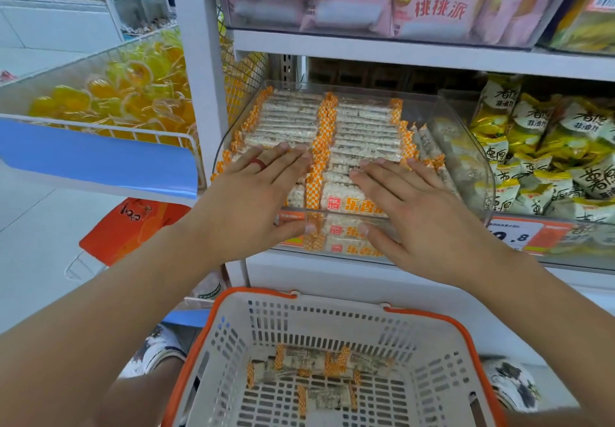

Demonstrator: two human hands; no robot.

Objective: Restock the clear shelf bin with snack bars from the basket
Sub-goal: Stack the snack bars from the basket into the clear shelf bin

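Note:
The clear shelf bin [466, 147] sits on the middle shelf, filled with two neat rows of snack bars [362, 127] in clear wrappers with orange-checked ends. My left hand [253, 200], wearing a red ring, lies flat on the left row with fingers straight, its thumb at the bin's front wall. Flat on the right row rests my right hand [419, 213], fingers straight. Below, the white basket [432, 330] with an orange rim holds a few loose snack bars [309, 365] on its floor.
A second clear bin of yellow-green snack packets [545, 147] stands to the right. Pink packets [432, 0] fill the shelf above. At left, a wire rack holds yellow jelly cups [126, 93]. An orange price tag [529, 235] hangs on the shelf front.

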